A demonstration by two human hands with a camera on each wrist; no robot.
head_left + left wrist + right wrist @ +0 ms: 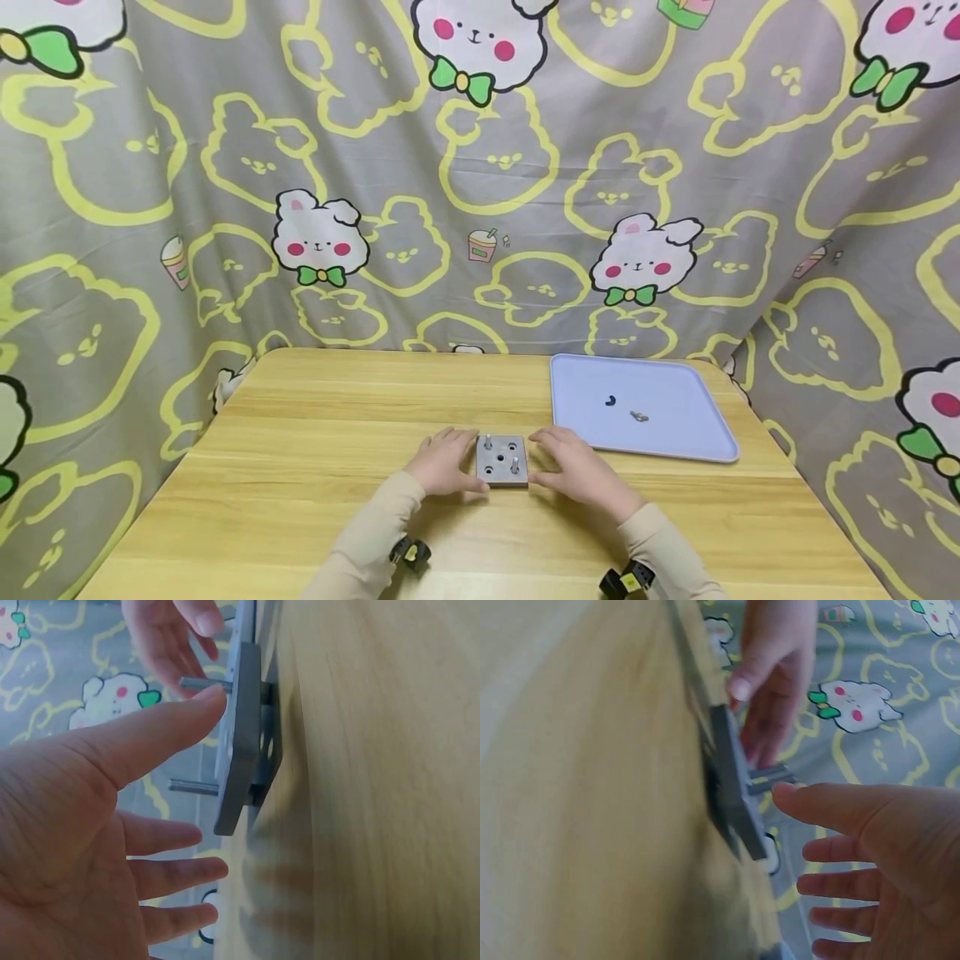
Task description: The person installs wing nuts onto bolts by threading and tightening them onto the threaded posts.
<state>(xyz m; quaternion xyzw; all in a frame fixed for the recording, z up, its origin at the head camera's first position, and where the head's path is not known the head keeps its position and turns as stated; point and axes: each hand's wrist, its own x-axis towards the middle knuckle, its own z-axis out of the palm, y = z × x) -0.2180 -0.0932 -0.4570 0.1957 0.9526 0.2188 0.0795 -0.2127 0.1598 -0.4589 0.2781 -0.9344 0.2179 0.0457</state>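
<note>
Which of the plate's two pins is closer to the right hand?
The pin at the near-right corner of the plate, beside the right hand; the other pin stands at the far-left corner, nearer the left hand.

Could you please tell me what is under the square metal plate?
Below the metal plate, the left wrist view shows two dark stubs in line with its upright bolts, and shadow on the wooden table. Seen from above, the plate covers the tabletop beneath it.

grey curtain (465,225) (rabbit-printed, yellow-outlined) | pale wooden table (360,400) | curtain behind table
</note>
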